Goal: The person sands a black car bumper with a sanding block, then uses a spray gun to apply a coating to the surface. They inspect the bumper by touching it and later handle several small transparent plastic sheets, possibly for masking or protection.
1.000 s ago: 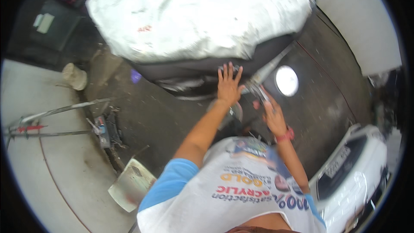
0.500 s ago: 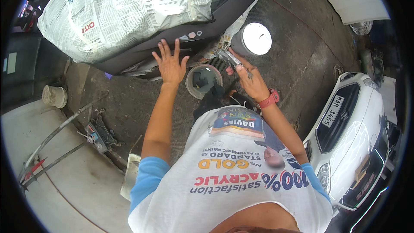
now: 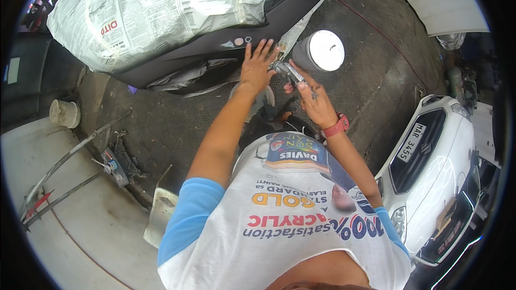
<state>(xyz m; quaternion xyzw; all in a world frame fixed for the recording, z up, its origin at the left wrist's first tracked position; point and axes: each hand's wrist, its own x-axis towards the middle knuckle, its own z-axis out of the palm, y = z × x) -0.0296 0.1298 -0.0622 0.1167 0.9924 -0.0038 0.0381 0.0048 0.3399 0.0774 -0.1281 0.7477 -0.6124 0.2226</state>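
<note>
A car bumper (image 3: 207,46), dark grey, curves below a newspaper-covered body. My left hand (image 3: 257,69) lies flat with spread fingers at its right part, just below two small pale spots, and holds nothing. Close beside it, my right hand (image 3: 316,102) is wrapped round a silver-grey spray gun (image 3: 290,72), its head pointing up and left toward my left fingertips. A red watch (image 3: 337,124) sits on my right wrist. Partly hidden behind my left forearm is a round bucket (image 3: 267,96).
Newspaper masking (image 3: 161,11) spreads over the upper left. A grey pail with a white lid (image 3: 326,51) stands right of the spray gun. A white car (image 3: 430,156) is at the right. A metal stand (image 3: 72,153) and a dirty bucket (image 3: 64,114) are at the left.
My left hand has slid right along the bumper, close to the spray gun, and its forearm now covers part of the bucket. My right hand has hardly moved.
</note>
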